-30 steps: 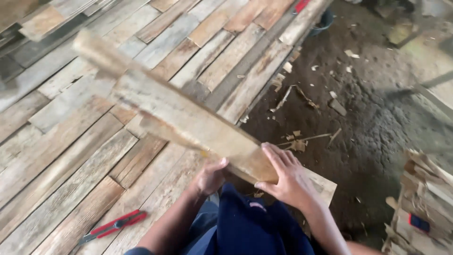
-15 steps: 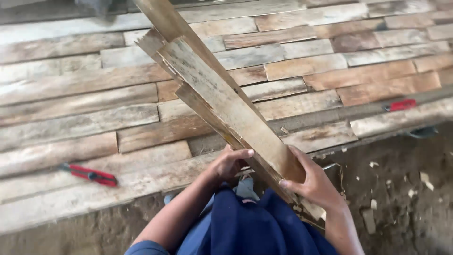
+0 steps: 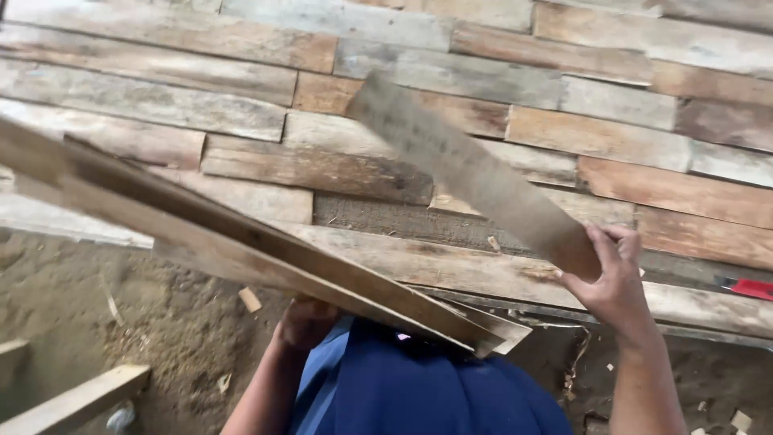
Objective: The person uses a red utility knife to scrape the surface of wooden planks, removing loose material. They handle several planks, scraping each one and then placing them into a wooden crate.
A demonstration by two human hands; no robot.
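Note:
My right hand (image 3: 613,278) grips the near end of a single thin weathered wooden slat (image 3: 467,173), which points up and to the left over the floor of laid boards. My left hand (image 3: 304,321) is under a stack of several long wooden slats (image 3: 233,242) and holds it from below; the stack runs from the left edge down to my lap. The stack hides most of the left hand. My blue trousers (image 3: 419,379) fill the bottom centre.
Rows of weathered planks (image 3: 499,89) cover the ground ahead. A red-handled tool (image 3: 750,287) lies at the right edge. Bare dirt with wood chips (image 3: 161,330) lies at lower left, with a loose wooden piece (image 3: 72,399) at the bottom left corner.
My right hand has pulled one slat off the bundle and swung it right. The rest of the bundle has dropped to the left in my left hand. The view has turned left.

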